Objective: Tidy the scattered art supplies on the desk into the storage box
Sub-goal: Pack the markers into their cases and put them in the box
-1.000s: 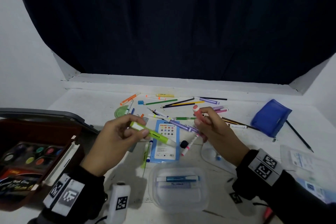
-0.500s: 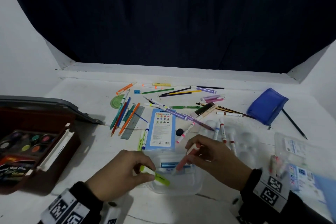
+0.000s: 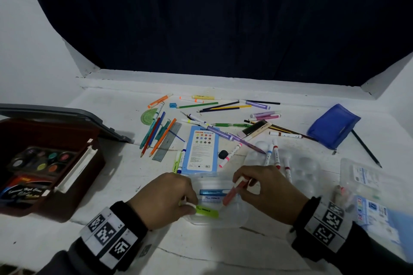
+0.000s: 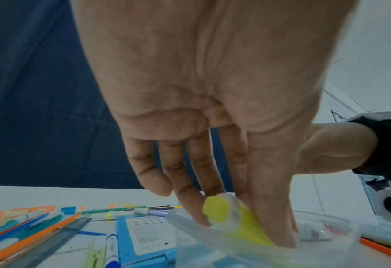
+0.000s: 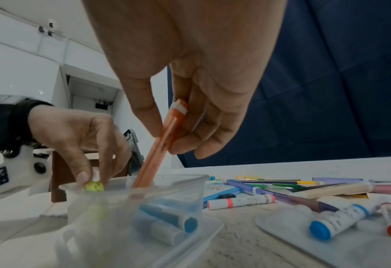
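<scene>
broadly, the white surface [image 3: 107, 185] carries a brown paint case [image 3: 55, 163] at the left and a scatter of pencils and markers toward the dark curtain; the clear storage box [image 3: 223, 219] sits nearest, between both wrists. left hand [image 3: 161, 198] pinches a yellow highlighter [image 3: 206, 211] — its long axis nearly flat, running left to right across the box's near rim. right hand [image 3: 268, 192] pinches an orange marker [image 3: 233, 192] at its upper end — steeply tilted, tip already down inside the box, so it probably only needs letting go.
</scene>
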A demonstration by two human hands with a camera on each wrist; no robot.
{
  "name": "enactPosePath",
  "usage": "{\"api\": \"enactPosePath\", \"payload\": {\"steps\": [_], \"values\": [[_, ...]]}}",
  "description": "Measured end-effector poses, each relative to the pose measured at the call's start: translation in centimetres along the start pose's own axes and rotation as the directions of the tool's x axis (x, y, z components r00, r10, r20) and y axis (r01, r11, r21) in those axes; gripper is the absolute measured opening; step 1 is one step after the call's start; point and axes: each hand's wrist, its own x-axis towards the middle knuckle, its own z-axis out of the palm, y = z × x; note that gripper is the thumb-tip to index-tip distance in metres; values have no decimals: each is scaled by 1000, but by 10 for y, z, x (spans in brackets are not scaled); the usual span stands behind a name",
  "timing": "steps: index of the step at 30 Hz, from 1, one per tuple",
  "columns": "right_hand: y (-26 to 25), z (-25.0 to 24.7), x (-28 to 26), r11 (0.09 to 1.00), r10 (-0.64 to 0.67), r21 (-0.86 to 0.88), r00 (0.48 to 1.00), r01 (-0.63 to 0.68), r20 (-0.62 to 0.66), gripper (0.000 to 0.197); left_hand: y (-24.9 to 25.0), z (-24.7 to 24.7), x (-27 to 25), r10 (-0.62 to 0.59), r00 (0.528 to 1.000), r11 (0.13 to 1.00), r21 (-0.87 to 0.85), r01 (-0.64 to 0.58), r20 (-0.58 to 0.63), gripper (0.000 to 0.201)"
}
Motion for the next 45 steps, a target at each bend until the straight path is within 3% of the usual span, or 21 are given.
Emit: {"api": "enactPosePath", "payload": {"steps": [5,10,14,23,27,31,34,37,41,45], "values": [[2,11,1,998,-40,-49,997,43,73,14,9,4,6,-15,1000,1000,-5,15,21,20],[7,24,10,967,-68,-229,980,111,188,21,14,14,13,-43,998,998,53,41,35,24],[8,34,16,935,-50,-334,977,118,205,26,15,19,18,-80,997,993,84,79,9,23],[-3,51,18,921,6,-383,984,64,181,26,13,30,19,-98,992,991,85,105,-81,26],[-4,48,21,927,37,-371,974,50,222,27,9,32,16,-61,993,998,13,63,-106,27],[-7,35,29,966,34,-259,972,28,235,26,2,26,13,-51,985,977,-215,15,-163,23],[-7,19,37,988,19,-152,992,-1,121,17,-9,17,14,-152,942,920,-392,24,-299,14],[1,6,54,990,29,-135,999,-26,16,12,-36,8,22,-284,887,887,-452,99,-364,14],[26,0,88,982,52,-175,996,-64,-74,10,-76,4,38,-420,879,869,-378,319,-225,30],[51,-2,127,971,107,-213,994,-111,-30,18,-96,0,57,-475,879,831,-348,434,-38,47]]}}
